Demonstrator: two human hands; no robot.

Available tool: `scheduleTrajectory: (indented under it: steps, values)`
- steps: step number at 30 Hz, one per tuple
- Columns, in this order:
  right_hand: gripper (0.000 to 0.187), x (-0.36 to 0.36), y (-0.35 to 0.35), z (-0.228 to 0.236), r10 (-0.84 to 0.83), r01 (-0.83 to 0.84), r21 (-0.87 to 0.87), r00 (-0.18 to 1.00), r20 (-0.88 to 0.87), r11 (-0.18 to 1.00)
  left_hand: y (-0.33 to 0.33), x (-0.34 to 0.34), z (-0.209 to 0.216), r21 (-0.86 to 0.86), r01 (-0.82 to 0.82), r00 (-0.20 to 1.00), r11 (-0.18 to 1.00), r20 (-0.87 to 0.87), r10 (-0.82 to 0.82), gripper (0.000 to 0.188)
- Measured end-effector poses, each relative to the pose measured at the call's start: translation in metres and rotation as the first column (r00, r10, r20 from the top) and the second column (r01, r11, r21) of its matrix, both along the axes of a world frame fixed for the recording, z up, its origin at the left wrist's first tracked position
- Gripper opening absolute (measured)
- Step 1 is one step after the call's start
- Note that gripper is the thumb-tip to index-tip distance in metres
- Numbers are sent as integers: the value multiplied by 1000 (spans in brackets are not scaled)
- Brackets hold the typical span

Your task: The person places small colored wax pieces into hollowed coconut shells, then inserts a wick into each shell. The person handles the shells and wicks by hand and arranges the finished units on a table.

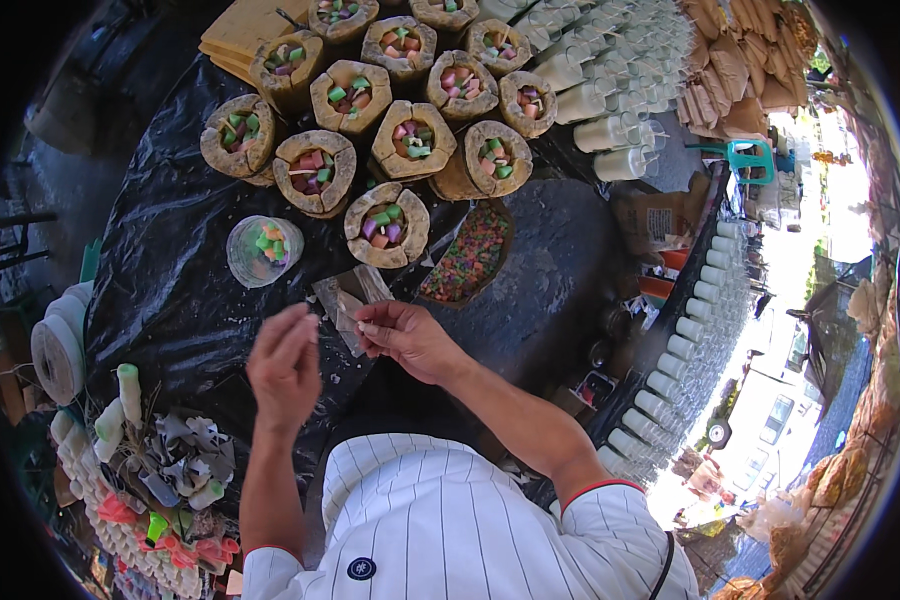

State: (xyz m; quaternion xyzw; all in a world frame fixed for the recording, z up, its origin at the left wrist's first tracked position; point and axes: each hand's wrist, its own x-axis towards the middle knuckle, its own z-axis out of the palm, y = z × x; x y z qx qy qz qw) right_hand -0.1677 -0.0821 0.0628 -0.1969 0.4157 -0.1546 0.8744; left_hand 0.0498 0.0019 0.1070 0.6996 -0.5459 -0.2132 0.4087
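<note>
My right hand [405, 338] has its thumb and forefinger pinched together beside a small flat greyish piece [342, 302] on the black plastic; what the fingertips hold is too small to make out. My left hand [284, 368] is raised just to its left, fingers bent together and slightly blurred, with any content hidden. Beyond the hands stands a clear glass cup [242, 262] with green and orange chunks inside. Right of the cup is a brownish angular holder [355, 235] filled with coloured chunks. A brown-edged container of small multicoloured bits [467, 255] lies past my right hand.
Several similar chunk-filled holders [350, 97] stand close together at the far side. White candles in glasses [620, 150] crowd the far right, and more line the right edge [675, 350]. Brown paper bags [740, 80] are piled behind. At lower left are pale candles [128, 395] and crumpled grey material [185, 455].
</note>
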Motion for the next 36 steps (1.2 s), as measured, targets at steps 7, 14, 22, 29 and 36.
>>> scheduleTrajectory:
  steps: [7,14,22,29,36]
  values:
    - [21,-9,-37,53,-82,-1,-397,978,-193,918,-38,214,-100,96,-523,761,847,499,414,32]
    - [16,15,-84,89,-222,-421,-849,838,-499,321,-86,261,-204,93,-690,504,718,773,384,69]
    - [18,9,-84,94,-223,-522,-769,754,-618,369,-87,258,-208,131,-716,474,685,813,339,77]
    - [16,19,-92,106,-268,-599,-774,726,-634,206,-91,258,-206,150,-731,478,665,809,343,80]
    - [17,36,-102,93,-285,-665,-726,672,-684,175,-94,260,-200,169,-737,486,654,806,339,81]
